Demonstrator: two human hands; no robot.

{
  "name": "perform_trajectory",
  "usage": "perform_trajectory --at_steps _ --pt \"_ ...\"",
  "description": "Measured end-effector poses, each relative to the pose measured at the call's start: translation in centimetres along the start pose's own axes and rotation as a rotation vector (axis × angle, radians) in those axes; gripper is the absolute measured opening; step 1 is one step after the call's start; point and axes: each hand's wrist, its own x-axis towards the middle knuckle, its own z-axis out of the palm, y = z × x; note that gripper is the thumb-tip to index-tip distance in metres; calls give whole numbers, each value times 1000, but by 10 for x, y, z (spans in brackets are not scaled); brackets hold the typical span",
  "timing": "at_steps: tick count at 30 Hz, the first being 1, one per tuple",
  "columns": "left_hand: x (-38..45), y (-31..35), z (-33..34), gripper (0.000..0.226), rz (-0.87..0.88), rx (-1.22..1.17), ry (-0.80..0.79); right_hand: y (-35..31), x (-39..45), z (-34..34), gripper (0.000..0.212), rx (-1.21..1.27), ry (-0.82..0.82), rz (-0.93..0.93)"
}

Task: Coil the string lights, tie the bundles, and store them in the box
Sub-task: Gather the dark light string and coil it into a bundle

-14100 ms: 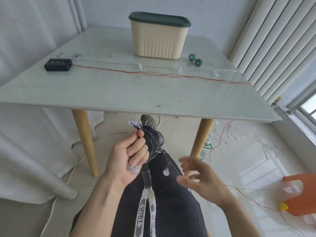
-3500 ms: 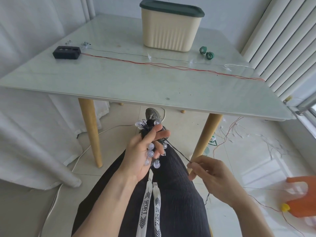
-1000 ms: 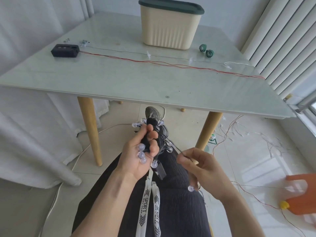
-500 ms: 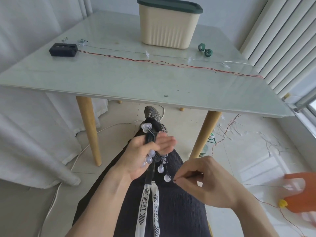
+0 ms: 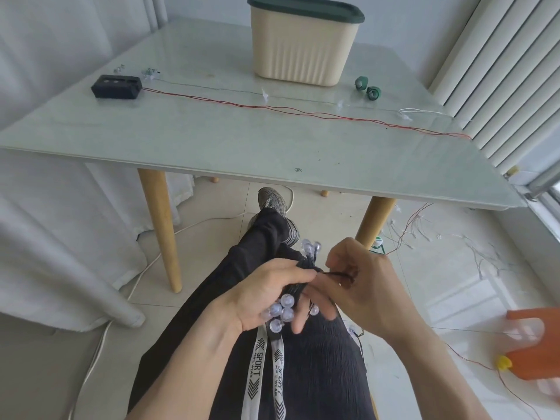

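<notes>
Left hand (image 5: 266,295) is gripping the coiled string lights (image 5: 295,295) over the lap, fingers curled round the bundle, clear bulbs poking out above and below. Right hand (image 5: 360,286) is pinching a black wire end (image 5: 336,273) just beside the bundle. Box (image 5: 304,43), lid on, is standing at the far edge of the surface (image 5: 212,137). Red wire (image 5: 303,110) is lying across the surface from the black battery case (image 5: 116,86).
</notes>
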Motion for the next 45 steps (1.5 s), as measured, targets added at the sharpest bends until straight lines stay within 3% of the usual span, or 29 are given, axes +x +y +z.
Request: perform_trajectory --at_steps 4,8,12,18,24,27,30,32,36,38,41,45 --pt "-7 5 -8 52 -51 126 -99 13 1 2 45 41 -93 47" --pt "-11 5 -7 46 -21 182 -148 22 -2 7 49 127 -235 51" --pt "-13 2 -16 36 47 59 -26 28 -6 3 44 247 -256 100" --pt "-4 6 -3 24 201 -270 311 31 -8 13 22 571 -368 226" --pt "6 3 5 37 328 -458 492 44 -9 19 18 413 -175 297" --pt "7 3 7 45 347 -443 532 55 -14 16 35 244 -304 358" --pt "7 4 6 46 337 -422 563 66 -22 12 36 63 -390 409" --pt "7 4 5 41 326 -431 586 74 -23 11 33 52 -262 427" --pt "8 6 2 30 294 -445 599 68 -15 -3 28 155 213 373" --pt "7 8 1 27 290 -467 598 57 -8 -15 25 204 295 303" --pt "6 11 2 26 316 -574 578 42 -3 -25 16 205 218 229" --pt "7 13 0 27 374 -675 500 24 -9 -26 13 106 -110 173"
